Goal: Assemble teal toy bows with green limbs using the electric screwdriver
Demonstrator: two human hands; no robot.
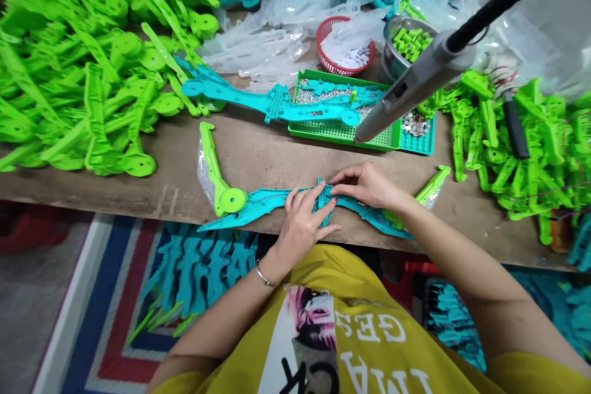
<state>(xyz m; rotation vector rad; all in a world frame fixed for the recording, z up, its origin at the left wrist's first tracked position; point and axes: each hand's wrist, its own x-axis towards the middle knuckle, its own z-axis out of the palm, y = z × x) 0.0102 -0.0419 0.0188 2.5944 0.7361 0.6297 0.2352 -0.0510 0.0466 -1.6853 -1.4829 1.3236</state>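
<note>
A teal bow-shaped plastic part (268, 200) lies along the bench's front edge, hollow side up. Toward its left end sits a green arm with a round hub (231, 200) and a clear plastic piece. Another green arm (433, 184) shows at the right, partly behind my forearm. My left hand (302, 215) rests over the part's middle, fingers spread and thumb apart. Close beside it, my right hand (364, 186) has bent fingers with the tips pinched together at the middle section. Whatever those fingertips hold is too small to make out.
Behind lies a second teal bow-shaped part (244, 95), partly over a green tray (346, 138) of small screws. A grey-handled tool (410, 83) hangs in front on a black cord. Green parts pile up left (69, 74) and right (530, 135). A red basket (330, 31) holds small white pieces.
</note>
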